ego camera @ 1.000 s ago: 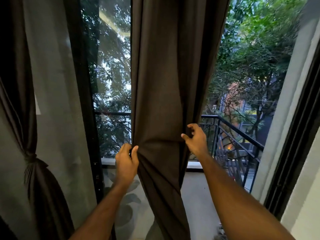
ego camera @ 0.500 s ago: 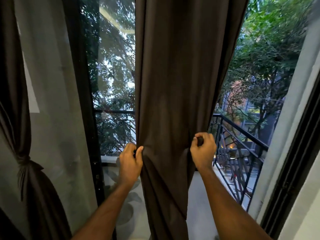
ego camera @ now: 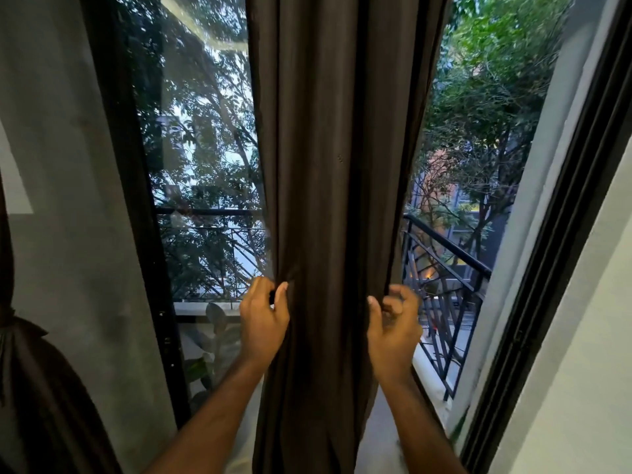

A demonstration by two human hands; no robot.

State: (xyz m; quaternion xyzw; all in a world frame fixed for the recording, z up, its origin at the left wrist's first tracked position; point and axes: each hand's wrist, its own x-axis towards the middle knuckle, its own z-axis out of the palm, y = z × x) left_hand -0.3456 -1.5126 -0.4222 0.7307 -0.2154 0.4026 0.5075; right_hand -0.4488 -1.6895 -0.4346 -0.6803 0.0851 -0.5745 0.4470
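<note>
A dark brown curtain [ego camera: 335, 165] hangs straight down the middle of the view, in front of a glass balcony door. My left hand [ego camera: 263, 319] pinches the curtain's left edge at about waist height, thumb in front of the fabric. My right hand [ego camera: 393, 326] grips the curtain's right edge at the same height, fingers curled round the fold. Between the two hands the cloth is bunched into narrow vertical pleats.
A second dark curtain [ego camera: 37, 388] is tied back at the far left beside a grey wall. The black door frame [ego camera: 136, 200] stands left of the glass, another black frame [ego camera: 561, 234] at the right. Outside are a black balcony railing [ego camera: 444, 268] and trees.
Both hands have drawn closer together, gathering the curtain into a narrower bunch. The right hand went from loosely touching the edge to gripping it. The view moved nearer the window.
</note>
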